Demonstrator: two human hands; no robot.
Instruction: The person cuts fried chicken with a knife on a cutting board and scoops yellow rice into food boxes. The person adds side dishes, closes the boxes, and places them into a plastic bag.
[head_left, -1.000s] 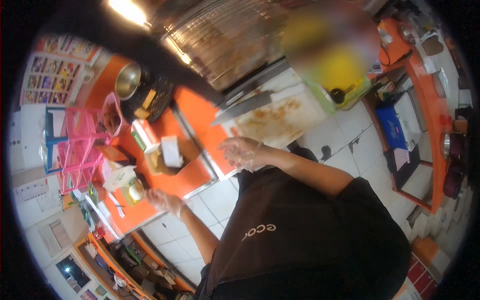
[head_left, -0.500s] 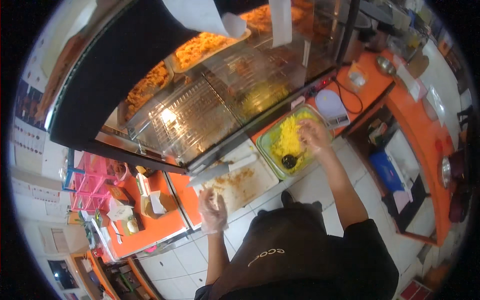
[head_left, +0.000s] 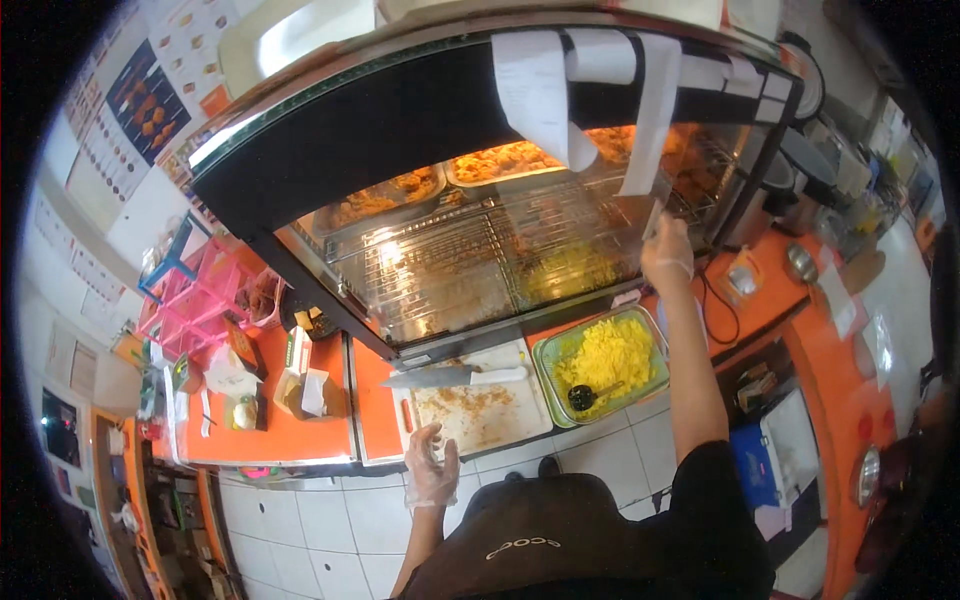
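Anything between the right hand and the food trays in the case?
Yes, apparently: the case's front glass, which mirrors the yellow rice, looks to stand between the right hand and the food trays. A white paper strip hangs just above that hand. Whether the glass is open there isn't clear.

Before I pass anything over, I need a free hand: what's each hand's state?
Left hand: loosely open, nothing visible in it, by the cutting board.
Right hand: curled at the cabinet's glass front; grip cannot be told.
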